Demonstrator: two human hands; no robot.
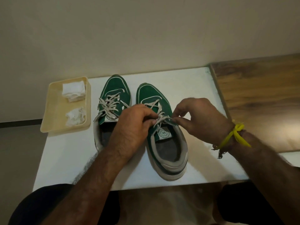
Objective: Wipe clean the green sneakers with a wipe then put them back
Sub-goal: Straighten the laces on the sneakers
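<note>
Green sneakers, two of them, are sitting side by side on the white table (186,88), toes pointing away from the person: the left sneaker (113,95) and the right sneaker (162,127). Both forearms are reaching in from below, and the left hand (134,122) and right hand (199,117) are hovering over the right sneaker's tongue, each pinching its laces (159,118) with curled fingers. Just beside the left sneaker, one cream tray (53,111) is holding one folded stack of wipes (73,91) and one crumpled wipe (75,116).
</note>
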